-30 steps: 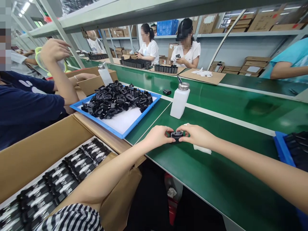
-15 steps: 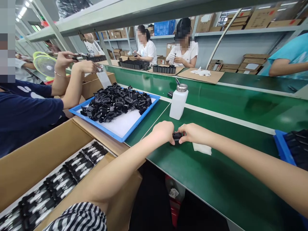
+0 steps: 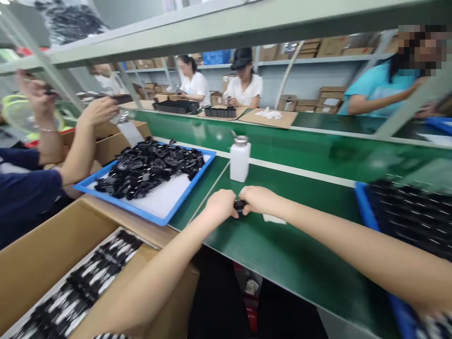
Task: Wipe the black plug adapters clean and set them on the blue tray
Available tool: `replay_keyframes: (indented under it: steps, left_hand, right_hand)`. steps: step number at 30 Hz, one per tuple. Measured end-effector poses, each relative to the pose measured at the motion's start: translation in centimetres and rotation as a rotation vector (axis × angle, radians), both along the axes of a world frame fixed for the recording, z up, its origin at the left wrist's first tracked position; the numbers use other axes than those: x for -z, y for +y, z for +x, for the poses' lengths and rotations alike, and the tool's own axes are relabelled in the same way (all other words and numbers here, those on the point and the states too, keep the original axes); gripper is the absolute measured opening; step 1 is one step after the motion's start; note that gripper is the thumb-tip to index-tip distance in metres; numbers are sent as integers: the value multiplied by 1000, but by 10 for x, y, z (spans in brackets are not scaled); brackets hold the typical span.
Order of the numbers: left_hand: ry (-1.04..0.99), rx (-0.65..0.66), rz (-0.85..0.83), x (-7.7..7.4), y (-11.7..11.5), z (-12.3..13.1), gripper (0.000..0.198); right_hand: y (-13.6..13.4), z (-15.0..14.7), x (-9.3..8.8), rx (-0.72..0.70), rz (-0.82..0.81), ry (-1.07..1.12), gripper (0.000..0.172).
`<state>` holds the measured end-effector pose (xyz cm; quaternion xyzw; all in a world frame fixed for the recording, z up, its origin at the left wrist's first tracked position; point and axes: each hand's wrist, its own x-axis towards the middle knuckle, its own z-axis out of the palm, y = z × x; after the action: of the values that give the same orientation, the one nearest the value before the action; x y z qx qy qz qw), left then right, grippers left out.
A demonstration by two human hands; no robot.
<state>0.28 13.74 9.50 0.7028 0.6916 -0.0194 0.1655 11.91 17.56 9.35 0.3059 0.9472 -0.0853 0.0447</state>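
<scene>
My left hand (image 3: 221,205) and my right hand (image 3: 259,199) meet above the green conveyor belt (image 3: 300,263), pinching a small black plastic connector (image 3: 240,205) between their fingers. Most of that piece is hidden by my fingers. A white cloth (image 3: 273,219) lies just beyond my right hand. A white dispensing bottle with a metal top (image 3: 240,161) stands on the belt, a little beyond both hands. To the left of my hands, a heap of similar black connectors (image 3: 148,167) lies in a blue tray (image 3: 120,205).
A cardboard box of black parts in rows (image 3: 76,282) sits below my left arm. A blue tray of black parts (image 3: 363,212) rests at right. Co-workers sit along both sides of the belt. A co-worker's raised hands (image 3: 99,110) show at left, with shelves of cartons behind.
The whole view has swung and tilted, bringing more of the right blue tray into sight. My hands stay together on the black connector. The co-worker's hands at left are raised differently.
</scene>
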Motion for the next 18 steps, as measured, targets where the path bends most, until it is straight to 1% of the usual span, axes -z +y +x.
replay_keyframes:
  steps: [1,2,3,4,5,6,7,8,10,12,13,14,15,16,17,18]
  left_hand:
    - [-25,-11,29,2,-2,-1,18]
    - [-69,-30,20,3,-4,-3,19]
    - [-77,-5,6,5,-5,-5,20]
    - [-92,19,-23,6,-5,-6,23]
    - [-121,-13,-90,7,-5,-8,26]
    - [-160,-7,-105,8,-4,-10,22]
    - [-180,-23,-125,7,-4,-12,17]
    - [-231,-42,-130,6,-5,-13,17]
    - [-312,-60,-132,3,-9,-14,29]
    - [-367,-54,-133,1,-13,-10,38]
    - [-375,-40,-139,1,-15,-6,40]
    - [-383,-16,-152,3,-15,1,41]
    - [-393,17,-171,5,-15,8,41]
    - [-405,60,-195,8,-14,17,40]
    - [-417,106,-219,12,-12,26,39]
    - [-435,145,-235,17,-9,35,39]
  right_hand:
    - [-5,0,-2,27,-42,17,16]
    - [-10,1,-5,65,-67,29,15]
    - [-15,2,-7,111,-79,43,15]
    - [-20,4,-10,157,-80,68,13]
    - [-24,6,-14,203,-84,79,12]
    - [-28,9,-20,242,-81,89,11]
    - [-32,14,-28,258,-52,89,10]
    - [-36,22,-39,259,3,81,10]
    - [-48,47,-69,226,177,71,15]
    - [-62,89,-105,243,335,90,25]
    - [-68,117,-123,294,426,58,28]
    - [-74,149,-138,361,505,36,26]
    - [-78,184,-149,465,555,23,26]
    - [-82,221,-157,595,582,0,24]
    - [-86,258,-158,702,599,-2,21]
    - [-88,295,-155,822,604,14,17]
